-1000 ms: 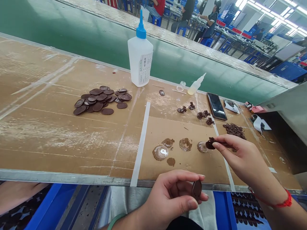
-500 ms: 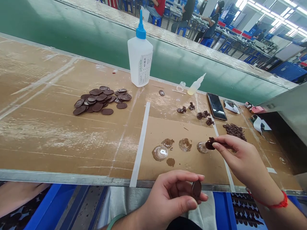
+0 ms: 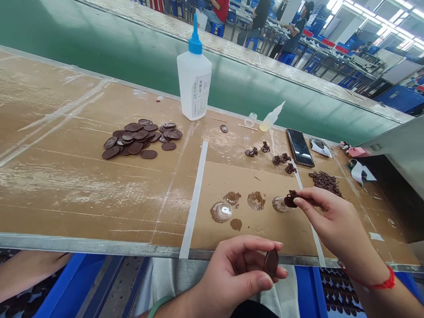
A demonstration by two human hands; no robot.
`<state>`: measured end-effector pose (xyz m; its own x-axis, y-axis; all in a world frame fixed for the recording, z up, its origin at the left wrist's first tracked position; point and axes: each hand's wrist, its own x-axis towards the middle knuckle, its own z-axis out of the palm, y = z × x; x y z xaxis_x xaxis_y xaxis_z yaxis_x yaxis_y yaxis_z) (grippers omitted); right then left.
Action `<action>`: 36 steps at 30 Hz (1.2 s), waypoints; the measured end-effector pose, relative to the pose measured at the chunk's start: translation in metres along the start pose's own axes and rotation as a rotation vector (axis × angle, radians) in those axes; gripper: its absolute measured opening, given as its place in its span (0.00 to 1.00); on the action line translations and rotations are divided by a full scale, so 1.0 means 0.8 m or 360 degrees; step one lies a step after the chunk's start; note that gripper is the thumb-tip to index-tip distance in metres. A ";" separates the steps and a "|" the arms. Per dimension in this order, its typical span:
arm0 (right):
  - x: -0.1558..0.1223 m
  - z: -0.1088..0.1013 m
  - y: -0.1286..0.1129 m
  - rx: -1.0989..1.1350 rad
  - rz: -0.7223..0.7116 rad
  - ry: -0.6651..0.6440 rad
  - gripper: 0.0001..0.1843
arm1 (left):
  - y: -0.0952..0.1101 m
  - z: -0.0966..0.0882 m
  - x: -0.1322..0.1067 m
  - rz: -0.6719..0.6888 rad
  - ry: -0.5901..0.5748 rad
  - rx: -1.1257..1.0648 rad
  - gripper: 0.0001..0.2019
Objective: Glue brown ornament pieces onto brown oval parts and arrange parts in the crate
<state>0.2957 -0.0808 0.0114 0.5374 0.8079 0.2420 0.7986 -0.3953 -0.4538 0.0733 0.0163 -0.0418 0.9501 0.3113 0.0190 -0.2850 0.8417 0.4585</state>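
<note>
My right fingers (image 3: 313,194) pinch a thin, dark-brown lacy cut-out (image 3: 290,199) just above a clear domed cap (image 3: 280,204), which appears light and fragile and best held by its edge, while my left fingers (image 3: 255,247) curl around a flat brown oval disc (image 3: 271,263).

The left hand (image 3: 238,278) curls around a flat, dark brown oval disc (image 3: 271,263), holding it tilted upright against the fingers. The right hand (image 3: 331,221) pinches a dark brown lacy cutout (image 3: 290,199) between thumb and forefinger, right at the edge of a clear domed cap (image 3: 279,204) lying on brown card (image 3: 265,234).
</note>
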 end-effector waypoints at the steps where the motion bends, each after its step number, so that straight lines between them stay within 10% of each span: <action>1: 0.000 0.000 0.000 0.0001 0.0000 0.0003 0.11 | 0.000 0.000 0.000 0.0005 -0.0001 -0.0005 0.16; 36: -0.003 0.006 -0.001 0.0007 -0.0018 0.0064 0.09 | -0.001 0.000 0.000 -0.0004 0.0033 0.0020 0.16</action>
<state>0.2923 -0.0806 0.0072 0.5387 0.7940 0.2816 0.8037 -0.3842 -0.4543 0.0730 0.0158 -0.0423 0.9480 0.3182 -0.0006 -0.2807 0.8371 0.4695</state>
